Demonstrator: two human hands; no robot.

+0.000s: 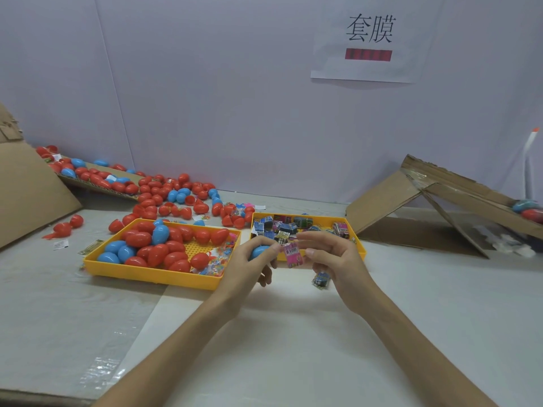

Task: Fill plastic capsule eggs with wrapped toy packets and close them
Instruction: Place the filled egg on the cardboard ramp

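Left hand (245,264) grips egg (259,251); right hand (333,257) pinches packet (292,254) near tray (360,245) rim.

Single wide-angle view, worn on the head. Faces forward and down across the bench (293,333), toward its far edge and the white wall panel (235,98) rising behind it. Sits close above the near edge, with the arms entering at the bottom of the frame. Near enough to show coloured print on the pink packet (292,254) pinched in the right hand (335,259), and the blue egg (258,251) gripped in the left hand (246,265), both at mid-bench. Takes in the bench from the cardboard sheet (29,195) at the left edge to the cardboard ramp (470,198) at the right edge.
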